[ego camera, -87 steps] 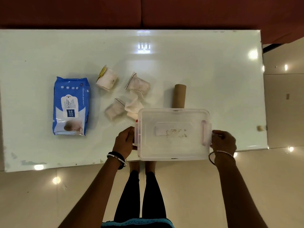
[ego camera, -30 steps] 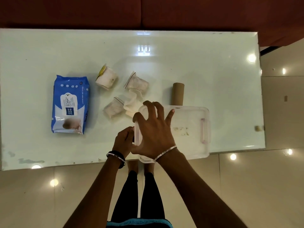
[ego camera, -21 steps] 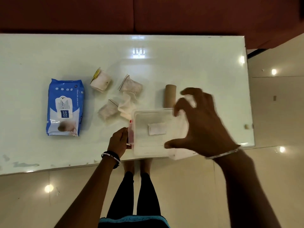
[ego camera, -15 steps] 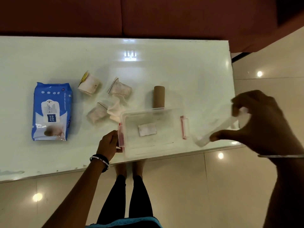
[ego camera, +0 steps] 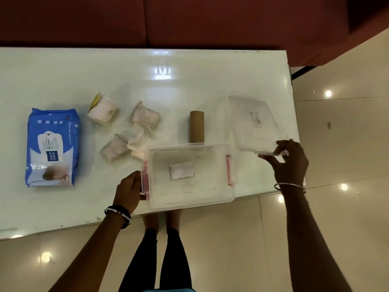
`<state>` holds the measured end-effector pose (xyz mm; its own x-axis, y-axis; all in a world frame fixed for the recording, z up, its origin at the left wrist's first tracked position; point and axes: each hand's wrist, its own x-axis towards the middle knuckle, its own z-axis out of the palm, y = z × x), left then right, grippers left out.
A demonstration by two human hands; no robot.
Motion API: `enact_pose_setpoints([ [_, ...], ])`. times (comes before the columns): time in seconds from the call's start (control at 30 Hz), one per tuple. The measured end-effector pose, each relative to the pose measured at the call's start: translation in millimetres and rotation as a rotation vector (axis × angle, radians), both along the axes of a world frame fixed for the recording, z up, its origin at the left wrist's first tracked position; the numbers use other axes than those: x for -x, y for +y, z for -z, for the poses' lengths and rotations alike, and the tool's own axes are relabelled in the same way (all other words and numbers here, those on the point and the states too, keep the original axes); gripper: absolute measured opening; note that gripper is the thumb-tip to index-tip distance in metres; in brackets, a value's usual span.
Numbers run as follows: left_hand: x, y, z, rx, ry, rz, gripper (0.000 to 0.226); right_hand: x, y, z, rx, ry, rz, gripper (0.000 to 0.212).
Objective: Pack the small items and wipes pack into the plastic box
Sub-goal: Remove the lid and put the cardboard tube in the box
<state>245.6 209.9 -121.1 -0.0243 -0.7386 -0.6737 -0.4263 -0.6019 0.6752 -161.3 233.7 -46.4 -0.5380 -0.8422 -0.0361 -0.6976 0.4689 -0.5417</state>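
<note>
The clear plastic box (ego camera: pixel 219 193) stands lidless at the table's front edge, with pink latches and a white label on its floor. My left hand (ego camera: pixel 128 189) grips its left side. My right hand (ego camera: pixel 289 163) pinches the near edge of the clear lid (ego camera: pixel 252 125), which lies on the table right of the box. The blue wipes pack (ego camera: pixel 52 147) lies flat at the far left. Three small clear bags (ego camera: pixel 102 109) (ego camera: pixel 144 115) (ego camera: pixel 114 147) and a crumpled white cloth (ego camera: pixel 140 139) lie between the pack and the box. A brown cardboard tube (ego camera: pixel 197 126) stands just behind the box.
The white glossy table (ego camera: pixel 63 81) ends close to the lid on the right and under the box at the front. A dark red sofa (ego camera: pixel 189 20) runs along the far side. My legs and feet show below the front edge.
My right hand took the lid off the box, carried it to the right and brought it down onto the table beside the box. My left hand stayed on the box's left side.
</note>
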Motion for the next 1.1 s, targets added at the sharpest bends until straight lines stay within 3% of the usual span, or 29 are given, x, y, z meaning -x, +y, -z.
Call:
enact_pose_setpoints([
  [0.3,2,0,-3,-0.002,0.003,-0.011,0.029,-16,25,63,-0.335,0.064,0.005,0.021],
  [0.53,2,-2,-7,-0.016,0.023,-0.022,0.029,-26,3,53,-0.493,0.101,0.108,0.034],
  [0.6,1,-2,-7,-0.028,0.032,-0.028,0.029,-34,-15,38,-0.422,0.138,0.188,0.032],
  [0.67,0,-2,-6,-0.037,0.041,-0.023,0.03,-53,-36,22,-0.217,0.164,0.23,0.026],
  [0.77,-3,-5,-8,-0.063,0.092,-0.022,0.03,-93,-72,8,-0.009,0.087,0.128,0.015],
  [0.83,-5,-8,-10,-0.09,0.13,-0.017,0.031,-118,-97,10,-0.114,-0.028,0.058,0.014],
  [0.97,-10,-11,-9,-0.133,0.144,0.0,0.032,-150,-140,29,-0.607,-0.116,-0.008,0.046],
  [1.1,-13,-14,-7,-0.146,0.166,0.018,0.031,-163,-159,47,-0.781,-0.073,0.015,0.07],
])
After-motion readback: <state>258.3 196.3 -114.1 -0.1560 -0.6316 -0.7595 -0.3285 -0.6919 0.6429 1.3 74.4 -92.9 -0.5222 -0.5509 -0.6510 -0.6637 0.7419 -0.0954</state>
